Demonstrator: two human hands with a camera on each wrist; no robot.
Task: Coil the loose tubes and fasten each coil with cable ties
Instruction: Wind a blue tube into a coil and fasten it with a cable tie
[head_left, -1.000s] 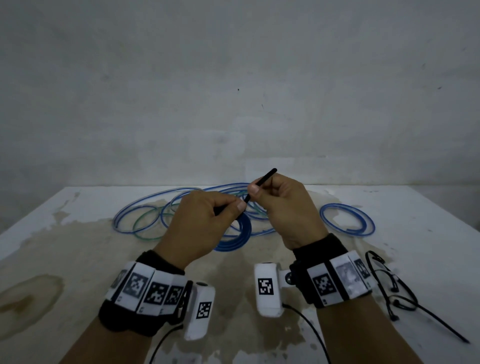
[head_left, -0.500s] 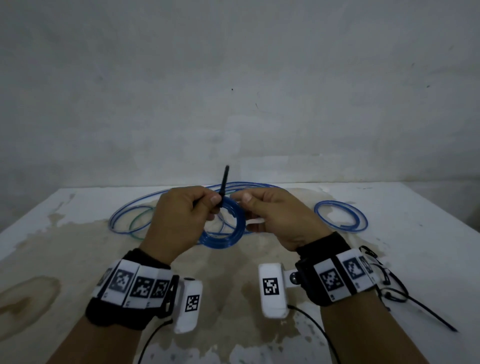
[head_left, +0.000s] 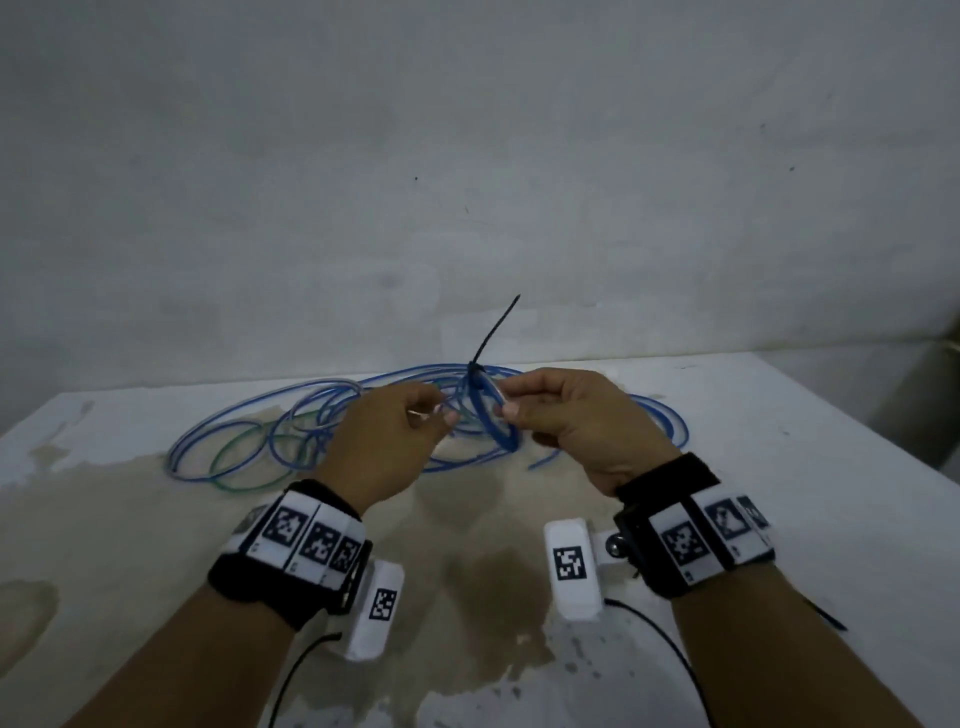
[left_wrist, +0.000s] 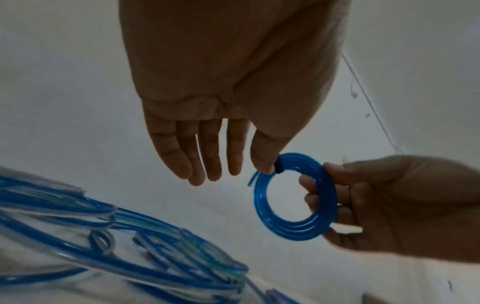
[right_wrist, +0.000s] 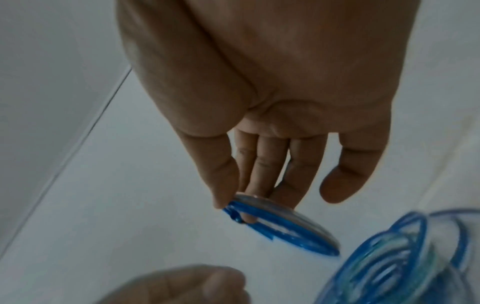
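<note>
Nearest, above the tabletop's (head_left: 779, 467) stained middle, the right hand (head_left: 582, 421) pinches the small blue coil (left_wrist: 296, 197) between thumb and fingers, holding it clear of the surface. The left hand (head_left: 384, 441) has its fingers nearly straight, gripping nothing; its thumb tip touches the coil beside the black cable tie (head_left: 491, 338), whose tail sticks up. Toward the far edge lie the loose tubes (head_left: 291, 431), uncoiled. If the tie is not cinched tight, the springy coil could splay once released; the long tail may also snag the tangle behind.
</note>
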